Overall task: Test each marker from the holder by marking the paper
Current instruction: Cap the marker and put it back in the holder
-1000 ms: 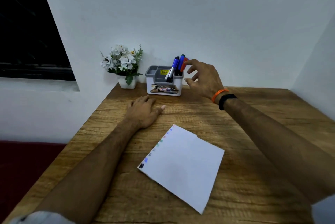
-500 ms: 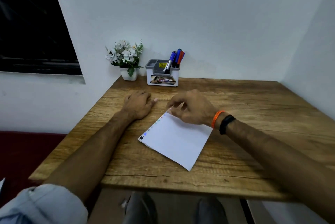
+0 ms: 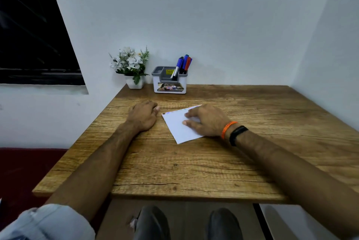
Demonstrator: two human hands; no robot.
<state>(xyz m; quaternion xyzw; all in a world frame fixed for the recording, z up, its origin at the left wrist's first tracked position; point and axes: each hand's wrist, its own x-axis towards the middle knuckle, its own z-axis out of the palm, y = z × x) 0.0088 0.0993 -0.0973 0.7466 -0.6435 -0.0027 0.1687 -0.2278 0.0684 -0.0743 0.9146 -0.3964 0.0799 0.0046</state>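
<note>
A white sheet of paper (image 3: 177, 126) lies on the wooden table (image 3: 194, 162), with small coloured marks along its far edge. My right hand (image 3: 206, 120) rests flat on the paper's right part, fingers spread, holding nothing. My left hand (image 3: 143, 116) lies palm down on the table just left of the paper, fingers loosely curled, also holding nothing. At the back of the table stands a grey and white holder (image 3: 169, 82). Three markers (image 3: 183, 65) stand in it: two blue ones and a red one.
A small white pot of white flowers (image 3: 132, 67) stands left of the holder against the wall. A dark window (image 3: 33, 36) is at the left. The table's front edge is close to me, my knees below it.
My right hand came back from the markers in the holder and settled on the paper. The paper has turned and slid farther from me. The camera has pulled back.
</note>
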